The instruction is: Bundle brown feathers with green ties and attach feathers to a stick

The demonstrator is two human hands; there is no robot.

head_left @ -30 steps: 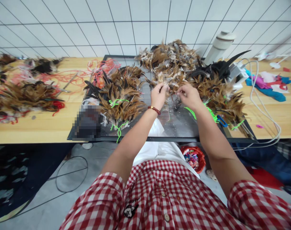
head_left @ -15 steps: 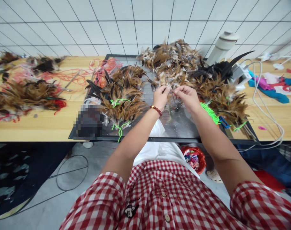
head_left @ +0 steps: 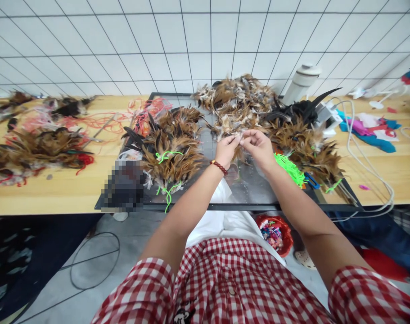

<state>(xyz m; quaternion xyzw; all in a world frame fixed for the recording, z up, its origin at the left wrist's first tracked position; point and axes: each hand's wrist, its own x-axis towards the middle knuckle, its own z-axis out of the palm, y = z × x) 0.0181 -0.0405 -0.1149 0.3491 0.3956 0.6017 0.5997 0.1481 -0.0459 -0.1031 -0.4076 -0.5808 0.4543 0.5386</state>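
Note:
My left hand, with a dark red bead bracelet at the wrist, is closed in a pinch on a small tuft of brown feathers. Close against it, my right hand pinches at the same tuft; its fingertips partly hide the hold. Just behind my hands rises a big heap of loose brown and whitish feathers. On the left lie feather bunches tied with bright green cord. More brown feather bunches lie on the right, beside a pile of green cord pieces.
A dark-framed board covers the table's middle. A white bottle, black feathers and a white charger with cable stand back right. Blue scissors-like handles lie right. A red basket sits below the table edge.
The whole view has tilted up, so the table sits lower in it. My fingertips have come closer together over the feather tuft.

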